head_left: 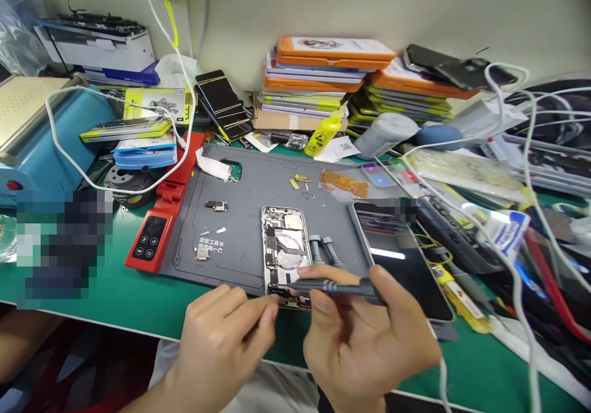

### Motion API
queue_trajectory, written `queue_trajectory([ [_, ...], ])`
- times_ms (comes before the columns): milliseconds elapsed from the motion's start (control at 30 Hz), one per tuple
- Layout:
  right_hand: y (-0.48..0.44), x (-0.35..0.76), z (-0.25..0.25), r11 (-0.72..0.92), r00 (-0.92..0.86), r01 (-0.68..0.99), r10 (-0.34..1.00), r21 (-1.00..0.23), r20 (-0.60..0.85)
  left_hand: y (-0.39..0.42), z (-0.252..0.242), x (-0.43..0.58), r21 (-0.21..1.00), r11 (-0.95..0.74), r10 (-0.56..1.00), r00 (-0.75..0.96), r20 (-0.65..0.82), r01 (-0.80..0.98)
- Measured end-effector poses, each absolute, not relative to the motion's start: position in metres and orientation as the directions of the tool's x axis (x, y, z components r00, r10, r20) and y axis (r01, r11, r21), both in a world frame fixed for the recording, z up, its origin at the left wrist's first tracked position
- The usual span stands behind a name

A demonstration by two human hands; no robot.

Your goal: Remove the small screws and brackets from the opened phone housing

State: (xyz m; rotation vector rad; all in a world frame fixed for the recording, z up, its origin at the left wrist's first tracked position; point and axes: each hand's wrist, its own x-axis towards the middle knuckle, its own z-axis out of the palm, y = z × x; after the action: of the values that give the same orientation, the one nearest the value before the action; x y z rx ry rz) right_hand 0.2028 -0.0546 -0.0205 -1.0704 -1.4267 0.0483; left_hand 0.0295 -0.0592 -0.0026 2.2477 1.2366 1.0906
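A: What's the biggest thing there?
B: The green counter (119, 240), with a grey mat (244, 185) lying on it.
A: And on the mat?
B: At the right, a dark-screened device (406, 271), lying partly over the mat's edge.
A: And the hands?
B: The right hand (369, 339) is clamped on a slim grey tool, fingers wrapped round it. The left hand (226, 333) is curled, thumb and forefinger close together; I can't tell if they pinch anything.
A: Where's the opened phone (284, 250)?
B: On the mat, just beyond both hands, its insides facing up. The left fingertips are at its near left corner, the right hand by its near right one.
A: The tool (341, 287)?
B: Its tip is over the phone's near end; I can't tell whether it touches.
A: Anything smaller?
B: A little metal piece (202, 253), left of the phone, well apart.
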Motion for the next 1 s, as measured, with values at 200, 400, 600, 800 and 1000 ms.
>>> queue_trajectory([
  [200,-0.055,0.199,-0.021,0.569,0.107,0.529,0.692,-0.630,0.714,-0.060,-0.004,0.031,0.578,-0.585,0.808,0.344,0.479,0.569],
  [400,-0.055,0.199,-0.020,0.545,0.117,0.534,0.709,-0.646,0.695,-0.061,-0.004,0.031,0.572,-0.591,0.802,0.343,0.489,0.568],
  [600,-0.051,0.202,-0.015,0.581,0.112,0.579,0.638,-0.572,0.761,-0.061,-0.007,0.032,0.563,-0.598,0.793,0.318,0.520,0.570],
  [800,-0.061,0.204,-0.015,0.568,0.202,0.588,0.586,-0.576,0.785,-0.062,-0.009,0.032,0.599,-0.581,0.809,0.315,0.495,0.551],
  [1000,-0.068,0.204,-0.013,0.556,0.252,0.525,0.622,-0.645,0.741,-0.062,-0.010,0.032,0.602,-0.583,0.810,0.332,0.484,0.546],
])
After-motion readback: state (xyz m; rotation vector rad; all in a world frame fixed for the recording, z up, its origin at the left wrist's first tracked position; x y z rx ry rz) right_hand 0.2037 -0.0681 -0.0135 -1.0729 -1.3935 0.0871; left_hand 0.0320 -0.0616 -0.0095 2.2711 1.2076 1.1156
